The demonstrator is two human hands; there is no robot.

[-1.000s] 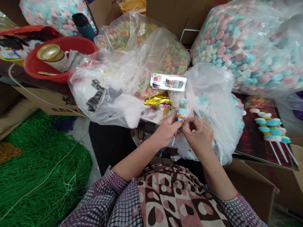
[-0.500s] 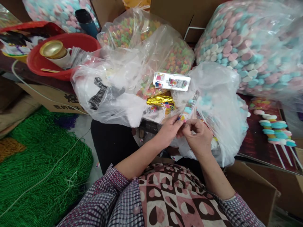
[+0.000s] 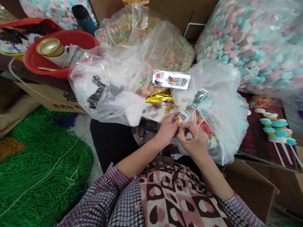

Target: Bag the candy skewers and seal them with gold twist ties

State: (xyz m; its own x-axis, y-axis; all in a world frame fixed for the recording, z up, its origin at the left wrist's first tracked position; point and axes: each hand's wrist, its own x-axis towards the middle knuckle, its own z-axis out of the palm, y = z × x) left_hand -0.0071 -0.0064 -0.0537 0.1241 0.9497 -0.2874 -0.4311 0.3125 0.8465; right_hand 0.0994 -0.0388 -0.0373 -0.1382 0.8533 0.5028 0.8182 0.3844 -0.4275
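My left hand (image 3: 167, 128) and my right hand (image 3: 192, 139) meet in front of my chest, both pinching the lower end of a narrow printed clear wrapper (image 3: 193, 104) with a candy stick inside. The wrapper slants up to the right, over an open clear bag (image 3: 220, 104) of pastel candies. Just beyond my left hand lie a gold foil packet (image 3: 159, 98) and a flat printed pack (image 3: 171, 79) resting on the bags.
Big clear bags of pink, white and blue candies (image 3: 251, 47) and of small coloured candies (image 3: 175, 53) fill the back. A red basin (image 3: 59, 53) holding a gold-lidded cup sits at the left. Finished candy skewers (image 3: 276, 132) lie on a tray at the right. Green cord (image 3: 35, 176) is heaped lower left.
The wrapper has swung from nearly upright to slanting up and right, and more of its printed length shows. My hands have shifted slightly down and closer together.
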